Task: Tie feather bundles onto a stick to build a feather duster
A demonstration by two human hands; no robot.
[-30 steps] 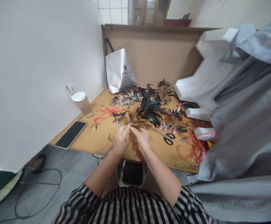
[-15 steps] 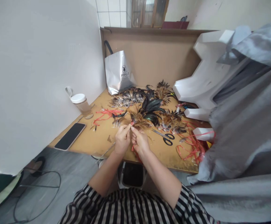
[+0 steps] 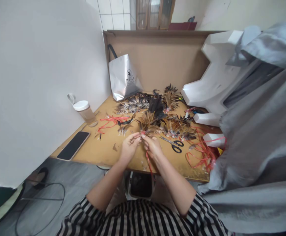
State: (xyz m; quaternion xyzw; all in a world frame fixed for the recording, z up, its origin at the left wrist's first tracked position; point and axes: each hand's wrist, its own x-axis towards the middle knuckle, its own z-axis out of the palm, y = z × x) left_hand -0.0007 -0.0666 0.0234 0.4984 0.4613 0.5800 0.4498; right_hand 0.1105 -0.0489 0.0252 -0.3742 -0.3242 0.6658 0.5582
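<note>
Both my hands meet over the near edge of a wooden table [image 3: 101, 149]. My left hand [image 3: 128, 148] pinches the quill end of a brown feather bundle [image 3: 148, 124]. My right hand [image 3: 154, 147] is closed on the same bundle's base, and a red string [image 3: 149, 164] hangs down from it past the table edge. The bundle fans away from me toward a heap of dark and brown feathers [image 3: 157, 109].
Black scissors [image 3: 174, 144] lie just right of my hands. Red strings [image 3: 202, 154] pile at the right, more red strings [image 3: 111, 120] at the left. A phone [image 3: 74, 145], a lidded cup [image 3: 84, 109], a silver bag [image 3: 124, 77], white foam blocks [image 3: 207, 119] and grey cloth [image 3: 256, 131] surround the table.
The brown bundle now stands fanned out from my fingertips, lifted off the heap. The red string now hangs lower below my right hand. The view shifted slightly.
</note>
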